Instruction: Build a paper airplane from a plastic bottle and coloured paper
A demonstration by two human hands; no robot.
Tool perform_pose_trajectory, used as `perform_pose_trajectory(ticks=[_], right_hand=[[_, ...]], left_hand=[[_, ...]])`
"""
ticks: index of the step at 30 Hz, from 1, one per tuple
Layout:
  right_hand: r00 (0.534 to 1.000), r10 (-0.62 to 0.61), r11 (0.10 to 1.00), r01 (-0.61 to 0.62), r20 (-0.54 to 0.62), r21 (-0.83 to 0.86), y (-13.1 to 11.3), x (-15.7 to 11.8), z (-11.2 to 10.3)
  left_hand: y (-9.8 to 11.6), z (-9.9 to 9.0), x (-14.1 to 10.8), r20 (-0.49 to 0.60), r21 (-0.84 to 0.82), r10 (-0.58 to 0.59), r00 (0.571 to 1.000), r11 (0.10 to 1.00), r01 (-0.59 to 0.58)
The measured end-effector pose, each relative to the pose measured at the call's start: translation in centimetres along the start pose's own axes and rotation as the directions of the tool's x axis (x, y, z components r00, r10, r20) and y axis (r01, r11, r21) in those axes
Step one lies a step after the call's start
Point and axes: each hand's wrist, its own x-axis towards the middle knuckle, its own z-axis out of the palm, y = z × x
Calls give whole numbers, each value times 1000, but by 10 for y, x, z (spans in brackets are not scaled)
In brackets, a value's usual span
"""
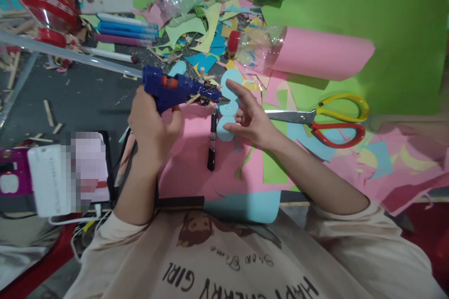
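Head cam: L hand (150,124) has its grip wrapped round the blue glue gun (178,91), nozzle (223,99) at the middle of the lt-blue paper cutout (229,78); can't tell if they touch. R hand (257,124) has its grip on the cutout, index & thumb spread apart, 1 near each end. Blk pen (211,149) lies just beside on the pink sheet (185,163); scissors (307,117) nearby, to the R. Step in hand looks like gluing; next move prob. calls for a steady cutout, careful trigger squeeze & fingers clear of the nozzle.
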Motion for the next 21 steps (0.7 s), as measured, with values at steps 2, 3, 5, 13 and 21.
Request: perform_pose_trajectory(ticks=[2, 3, 5, 13, 21], right_hand=[[1000, 10, 1000, -10, -2, 0, -1, 0, 0], [1000, 14, 1000, -14, -3, 1, -1, 0, 0], [1000, 15, 1000, -15, -3, 5, -1, 0, 0], [1000, 12, 1000, -12, -12, 14, 0, 0, 0], [1000, 18, 1000, -18, -9, 24, 2, 0, -1]], left_hand=[[-1, 1, -1, 2, -22, 17, 1000, 1000, -17], [-2, 2, -1, 0, -31, 27, 1000, 999, -27], [-3, 3, -1, 1, -46, 54, 999, 997, -54], [-7, 2, 2, 77, 19, 108, 991, 994, -109], [-2, -9, 3, 57, 41, 51, 997, 998, -53]])
